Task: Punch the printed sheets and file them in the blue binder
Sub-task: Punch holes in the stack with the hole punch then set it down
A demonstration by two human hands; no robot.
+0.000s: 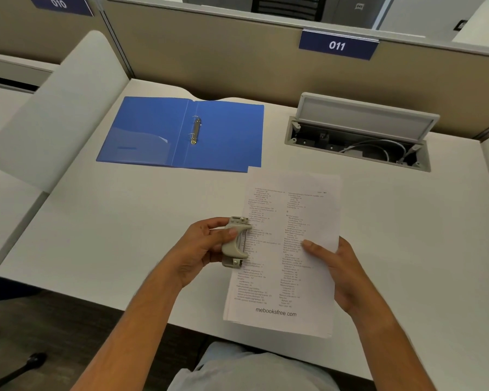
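Counted: 1 blue binder [181,134] with 2 rings [194,129], 1 hole punch [235,242], 1 stack of printed sheets [287,258], 2 number signs [338,46], 1 cable box [359,136], 2 hands [201,249].

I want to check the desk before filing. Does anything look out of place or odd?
Only small things. The cable box set into the desk stands with its lid up, cables showing. The far corner of the printed sheets overlaps the blue binder. Nothing looks spilled or damaged.

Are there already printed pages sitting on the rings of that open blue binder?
No, the open blue plastic binder lies bare, its metal rings holding nothing, while the printed white sheets are nearer, in hand.
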